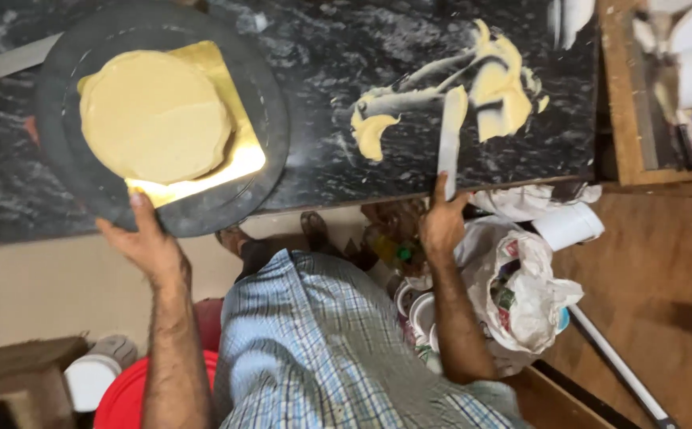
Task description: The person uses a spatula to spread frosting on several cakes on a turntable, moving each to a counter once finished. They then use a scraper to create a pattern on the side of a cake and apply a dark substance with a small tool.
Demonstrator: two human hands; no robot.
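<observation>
A round cake (pixel 154 115) coated in pale yellow cream sits on a gold square board (pixel 242 151) atop a dark round turntable (pixel 270 95). My left hand (pixel 141 238) rests on the turntable's near rim, thumb on its edge. My right hand (pixel 441 226) grips the handle of a long flat spatula (pixel 449 135), whose blade lies on the black marble counter (pixel 322 48). The blade tip reaches into smeared pale yellow cream (pixel 497 87) spread on the counter.
Below the counter edge lie a white plastic bag (pixel 520 294), a white cup (pixel 568 226) and small containers. A red tub (pixel 123 397) and wooden stool (pixel 20 373) stand at lower left. A wooden shelf (pixel 624 95) is at right.
</observation>
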